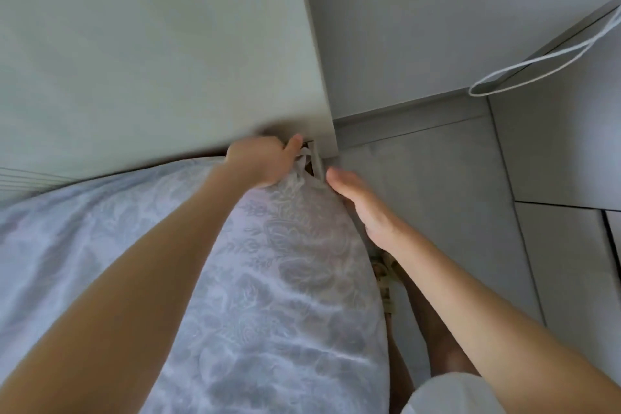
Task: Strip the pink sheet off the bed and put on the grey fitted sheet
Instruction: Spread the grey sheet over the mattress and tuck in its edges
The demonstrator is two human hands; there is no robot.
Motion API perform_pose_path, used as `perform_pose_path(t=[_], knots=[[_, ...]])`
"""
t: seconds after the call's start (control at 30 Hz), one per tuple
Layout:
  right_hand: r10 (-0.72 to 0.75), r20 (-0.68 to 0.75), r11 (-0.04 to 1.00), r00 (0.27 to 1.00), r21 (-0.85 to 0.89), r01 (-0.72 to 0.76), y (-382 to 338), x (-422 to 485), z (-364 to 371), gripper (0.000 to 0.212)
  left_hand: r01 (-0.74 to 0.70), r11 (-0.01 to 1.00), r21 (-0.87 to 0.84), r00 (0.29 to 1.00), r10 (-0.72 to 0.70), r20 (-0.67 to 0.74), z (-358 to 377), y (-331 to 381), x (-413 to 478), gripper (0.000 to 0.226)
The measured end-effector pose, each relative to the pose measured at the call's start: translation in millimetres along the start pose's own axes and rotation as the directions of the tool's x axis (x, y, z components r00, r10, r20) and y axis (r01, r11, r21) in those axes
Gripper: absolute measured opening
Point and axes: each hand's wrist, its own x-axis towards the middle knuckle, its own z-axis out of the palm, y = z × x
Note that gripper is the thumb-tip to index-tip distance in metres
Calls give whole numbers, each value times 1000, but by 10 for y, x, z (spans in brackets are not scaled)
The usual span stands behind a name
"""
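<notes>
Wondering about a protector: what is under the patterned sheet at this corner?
Only a pale strip of cloth and a dark gap show where the left hand grips the sheet; the rest is covered.

Under the left grip, the floral cloth looks woven and softly sheened (damask-like). The panel beyond it: smooth, matt. The floor tiles right of the right grip: matt.

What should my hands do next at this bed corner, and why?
Probably lift the corner of the pink sheet up and toward you with the left hand, which grips the bunched fabric beside the pale panel; the right hand lies open along the covered edge.
</notes>
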Motion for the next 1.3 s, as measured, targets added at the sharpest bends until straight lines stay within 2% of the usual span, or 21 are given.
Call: perform_pose_path(t=[0.07, 0.17, 0.27, 0.37, 0.43, 0.5, 0.53, 0.57, 0.67, 0.73, 0.8, 0.87, 0.9, 0.93, 0.97, 1.0, 1.03, 1.1, 1.17, 1.23, 1.3], knots=[[-61, 180, 994, 982, -80, 77, -121, 46, 91, 73, 14, 1000, -1, 1000, -14, -13, 4, 15, 34, 70], [71, 385, 997, 920, -62, -51, -193, 237, 270, 112, 25, 1000, 0, 1000, -25, -15, 6, -23, 61, 73], [112, 465, 991, 878, 17, -135, -209, 419, 282, 103, 24, 997, -79, 999, -27, -28, 18, -50, 60, 66], [146, 441, 977, 885, 75, -198, -133, 581, 161, 95, -24, 940, -342, 993, -18, -118, 28, -65, -63, 50], [172, 408, 972, 896, 80, -223, -89, 678, 76, 89, -109, 857, -503, 964, -34, -266, 103, -190, -213, 41], [211, 391, 964, 896, 71, -258, -71, 760, -3, 87, -182, 893, -412, 869, -50, -493, 233, -415, -376, 34], [229, 379, 959, 897, 69, -274, -62, 802, -42, 85, -152, 929, -337, 831, -64, -552, 320, -565, -411, 33], [238, 368, 958, 899, 67, -280, -58, 836, -68, 81, -79, 952, -295, 829, -101, -549, 411, -734, -402, 33], [249, 281, 962, 927, 43, -271, -23, 901, -90, 48, 209, 937, -281, 886, -303, -351, 655, -1206, -271, 39], [235, 182, 972, 955, -62, -227, -43, 910, -102, 38, 283, 918, -277, 897, -355, -263, 749, -1413, -165, 43], [165, 48, 959, 985, -242, -149, -121, 882, -115, 41, 291, 923, -253, 907, -350, -233, 787, -1496, -57, 44], [50, -131, 884, 990, -456, -105, -222, 795, -65, 56, 319, 917, -240, 910, -367, -195, 777, -1491, 33, 44], [-62, -231, 800, 971, -594, -91, -252, 722, -4, 58, 323, 915, -241, 914, -368, -172, 762, -1484, 64, 44], [-225, -301, 657, 927, -749, -84, -276, 617, 85, 53, 318, 914, -252, 921, -361, -147, 749, -1484, 73, 44], [-420, -280, 461, 864, -885, -63, -285, 501, 207, 42, 305, 911, -278, 928, -350, -128, 725, -1500, 48, 44], [-584, -156, 257, 796, -966, -1, -301, 383, 355, 32, 288, 896, -339, 930, -346, -123, 705, -1534, 9, 44], [-677, 2, 113, 736, -988, 107, -293, 329, 497, 25, 268, 866, -422, 923, -356, -145, 675, -1580, -49, 42], [-701, 241, -1, 672, -941, 337, -290, 300, 779, 22, 237, 802, -548, 852, -442, -279, 637, -1713, -192, 37], [-623, 392, -46, 677, -882, 469, -313, 394, 1046, 24, 285, 787, -547, 721, -552, -419, 642, -1908, -340, 32], [-492, 492, -47, 718, -839, 543, -343, 542, 1343, 28, 392, 762, -515, 657, -624, -424, 697, -2151, -447, 30], [-341, 564, -38, 752, -807, 589, -346, 743, 1652, 31, 482, 709, -514, 640, -686, -346, 784, -2422, -485, 24]])
